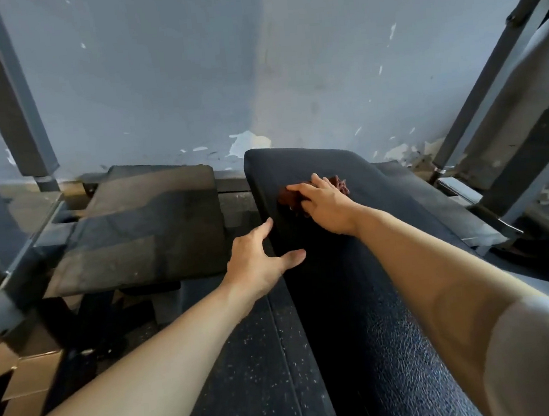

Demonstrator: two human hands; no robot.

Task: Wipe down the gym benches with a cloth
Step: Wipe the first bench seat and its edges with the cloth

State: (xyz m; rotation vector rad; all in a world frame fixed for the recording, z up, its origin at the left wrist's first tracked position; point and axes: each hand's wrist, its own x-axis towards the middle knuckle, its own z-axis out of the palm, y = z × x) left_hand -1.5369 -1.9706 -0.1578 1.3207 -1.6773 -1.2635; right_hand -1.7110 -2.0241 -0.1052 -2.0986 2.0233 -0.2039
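Nearest, cardboard boxes [25, 375] sit low at the left beside speckled rubber flooring [246, 359], with the long black bench [375, 315] running away between both forearms. The left hand [258, 262] rests spread and relaxed on the bench's left edge, grasping nothing. Farther up, the right hand [324, 205] presses on a crumpled reddish-brown cloth [340, 184] lying under its fingers near the bench's far end, before a second worn pad [145, 225] and peeling blue wall [189, 82].

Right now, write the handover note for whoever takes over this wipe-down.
Right hand: holds the dark red cloth against the far end of the black bench pad.
Left hand: open, fingers spread at the pad's left edge, holding nothing.
Done: cannot tell how much of the pad is wiped.
Left: the near stretch of this pad, then the dusty pad to the left.
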